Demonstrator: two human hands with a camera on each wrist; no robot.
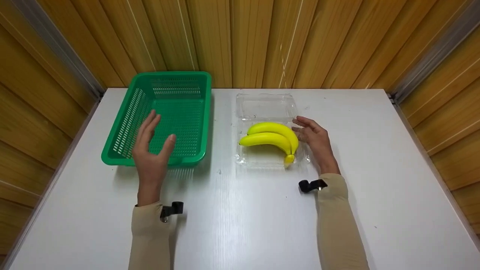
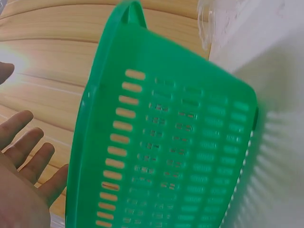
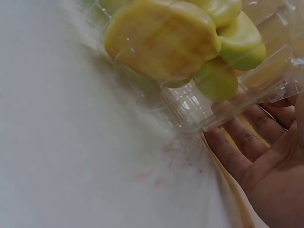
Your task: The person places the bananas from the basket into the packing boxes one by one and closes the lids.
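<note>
A bunch of yellow bananas [image 1: 268,139] lies in the base of a clear plastic clamshell box [image 1: 258,160], its hinged lid [image 1: 266,106] laid back toward the wall. At the box's right side is my right hand [image 1: 314,140], its fingers extended near the hinge. In the right wrist view those fingers [image 3: 244,137] lie against or just behind the clear wall; contact is hard to tell. Over the front left of a green plastic basket [image 1: 207,123] hovers my left hand [image 1: 150,153], fingers spread and thumb apart, holding nothing. The left wrist view has its fingers [image 2: 38,156] beside the basket rim.
The basket, with slotted sides, stands at the back left of the white table [image 1: 240,221]. Wood-look panels [image 1: 247,45] rise behind the table and at both sides. The box stands to the right of the basket, a gap between them.
</note>
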